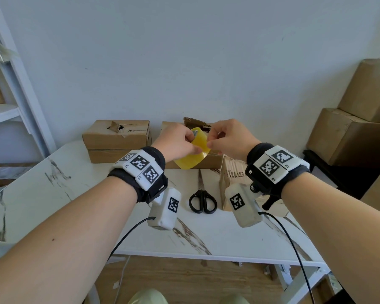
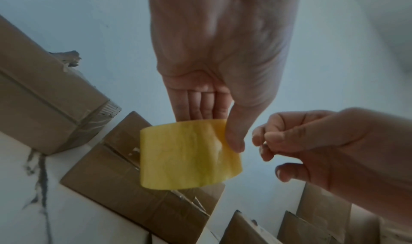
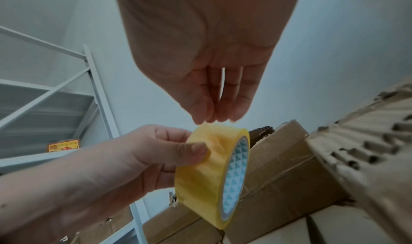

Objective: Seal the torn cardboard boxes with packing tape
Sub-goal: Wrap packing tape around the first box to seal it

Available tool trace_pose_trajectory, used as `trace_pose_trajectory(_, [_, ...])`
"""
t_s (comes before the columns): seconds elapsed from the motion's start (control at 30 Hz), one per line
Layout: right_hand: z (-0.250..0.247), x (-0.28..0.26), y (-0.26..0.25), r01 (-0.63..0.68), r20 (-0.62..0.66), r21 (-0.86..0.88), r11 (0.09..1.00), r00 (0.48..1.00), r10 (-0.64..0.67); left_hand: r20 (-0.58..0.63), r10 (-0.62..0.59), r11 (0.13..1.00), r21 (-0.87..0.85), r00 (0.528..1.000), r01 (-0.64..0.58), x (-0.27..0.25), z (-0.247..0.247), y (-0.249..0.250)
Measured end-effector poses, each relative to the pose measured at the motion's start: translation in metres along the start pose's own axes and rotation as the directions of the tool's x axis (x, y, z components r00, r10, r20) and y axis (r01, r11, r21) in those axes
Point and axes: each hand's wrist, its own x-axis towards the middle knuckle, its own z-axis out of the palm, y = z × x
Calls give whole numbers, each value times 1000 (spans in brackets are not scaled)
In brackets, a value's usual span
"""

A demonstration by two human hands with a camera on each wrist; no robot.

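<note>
A yellow packing tape roll is held up above the table, gripped by my left hand with the thumb on its outer face and the fingers behind it. In the left wrist view that left hand holds the tape roll edge-on. My right hand meets the roll's upper edge with thumb and fingertips pinched together. In the right wrist view, the right hand's fingertips touch the top of the roll. No loose tape end is visible. A torn cardboard box sits at the back left, and a second torn box sits behind the roll.
Black scissors lie on the marble table between my wrists. A small corrugated box stands under my right wrist. Large boxes are stacked at the right and a white shelf stands at the left.
</note>
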Motion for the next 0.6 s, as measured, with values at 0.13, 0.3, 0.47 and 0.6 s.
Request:
trace_pose_trajectory(0.13, [1,-1,-3,14,-13,128,992,1000,-12,15,-78,994,-78,997,79,6,-3,-4])
trace_pose_trajectory(0.3, [-2,2,-1,-52,-222,272,961,968,115,47,-92,980,-174,995,99,7,-7,-5])
trace_pose_trajectory(0.47, [-6,1,1,-85,-185,374,923,969,164,33,-68,986,-150,997,72,8,-10,-2])
trace_pose_trajectory(0.6, [-7,3,2,-105,-212,414,904,955,208,38,-57,989,-137,998,62,7,-10,1])
